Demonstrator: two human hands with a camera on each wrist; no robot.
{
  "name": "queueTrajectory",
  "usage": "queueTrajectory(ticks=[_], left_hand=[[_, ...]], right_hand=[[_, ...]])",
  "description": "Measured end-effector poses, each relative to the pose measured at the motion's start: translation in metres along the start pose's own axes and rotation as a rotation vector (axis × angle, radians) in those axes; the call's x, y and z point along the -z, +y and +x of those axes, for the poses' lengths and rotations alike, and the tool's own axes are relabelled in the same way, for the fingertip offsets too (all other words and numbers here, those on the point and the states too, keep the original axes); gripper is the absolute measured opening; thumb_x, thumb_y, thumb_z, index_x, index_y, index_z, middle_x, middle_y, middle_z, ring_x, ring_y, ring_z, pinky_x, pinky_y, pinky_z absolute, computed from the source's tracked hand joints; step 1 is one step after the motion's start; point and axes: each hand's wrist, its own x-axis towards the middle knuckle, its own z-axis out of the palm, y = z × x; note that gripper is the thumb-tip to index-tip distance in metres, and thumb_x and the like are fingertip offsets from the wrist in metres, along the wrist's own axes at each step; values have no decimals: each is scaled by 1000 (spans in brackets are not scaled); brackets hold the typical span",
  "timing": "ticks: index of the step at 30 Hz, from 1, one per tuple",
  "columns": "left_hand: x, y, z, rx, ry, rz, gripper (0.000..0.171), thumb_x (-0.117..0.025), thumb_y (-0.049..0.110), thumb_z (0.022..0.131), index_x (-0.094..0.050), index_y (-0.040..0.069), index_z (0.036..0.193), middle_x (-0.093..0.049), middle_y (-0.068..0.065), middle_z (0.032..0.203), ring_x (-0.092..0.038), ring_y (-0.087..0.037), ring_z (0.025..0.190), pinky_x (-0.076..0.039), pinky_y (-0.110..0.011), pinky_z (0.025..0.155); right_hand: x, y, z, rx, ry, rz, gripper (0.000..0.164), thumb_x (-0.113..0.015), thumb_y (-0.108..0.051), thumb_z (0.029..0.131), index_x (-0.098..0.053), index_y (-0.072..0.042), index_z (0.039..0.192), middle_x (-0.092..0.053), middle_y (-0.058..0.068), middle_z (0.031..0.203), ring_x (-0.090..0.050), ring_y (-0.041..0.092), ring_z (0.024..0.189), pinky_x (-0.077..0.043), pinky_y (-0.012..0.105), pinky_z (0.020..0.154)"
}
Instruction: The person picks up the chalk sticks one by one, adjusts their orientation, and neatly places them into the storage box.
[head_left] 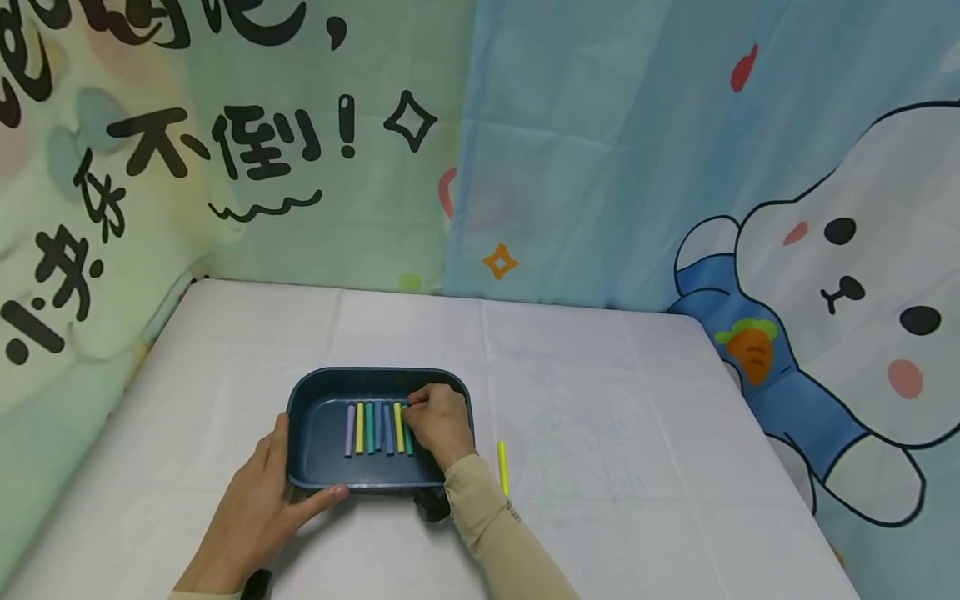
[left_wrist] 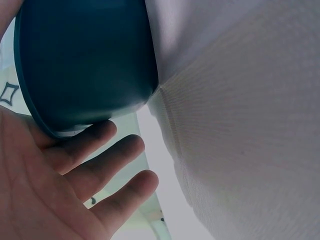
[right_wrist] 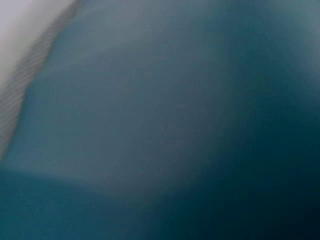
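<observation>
A dark blue rectangular tray (head_left: 318, 450) stands on the white table, with several thin coloured sticks (head_left: 370, 429) side by side in it: purple, yellow, green and blue. My left hand (head_left: 258, 500) is at its near left corner, thumb along the front wall and fingers by the left side. In the left wrist view, the fingers (left_wrist: 107, 167) extend nearly straight at the tray wall (left_wrist: 90, 60). Reaching over the tray's right part, my right hand (head_left: 441, 423) has its fingertips at the top of the rightmost green stick (head_left: 408, 440), pinching it. The right wrist view is blurred, mostly tray blue.
A bright yellow stick (head_left: 502, 468) lies on the table right of the tray, beside my right sleeve (head_left: 506, 533). Under the right forearm, a black object (head_left: 432, 505) shows at the tray's front. Printed cloth (head_left: 585, 150) hangs behind the white table (head_left: 637, 433).
</observation>
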Motion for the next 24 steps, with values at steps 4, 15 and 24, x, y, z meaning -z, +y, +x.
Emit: queueTrajectory(ticks=[4,15,24], left_hand=[[-1,-1,0,9,-6,-8,128,-69,74,80,-8,-6,160,-37,-34,150,-47,-51,130,-44,-62,101],[-1,0,0,11,-5,5,129,-69,74,80,-9,-7,159,-38,-35,149,-48,-51,130,-44,-62,101],[-1,2,-1,18,-7,15,129,-69,75,79,-8,-6,160,-37,-35,149,-47,-51,130,-44,-63,101]], right_hand=[[5,-2,-2,18,-10,26,11,-81,-7,83,-77,-4,93,-71,1,78,-66,13,72,-57,30,69],[29,-14,-19,63,-27,113,23,-83,-17,84,-77,-6,103,-70,-2,84,-67,14,77,-57,33,72],[52,-6,-27,61,40,166,27,-80,-21,86,-77,-6,108,-70,-1,88,-68,14,80,-57,34,74]])
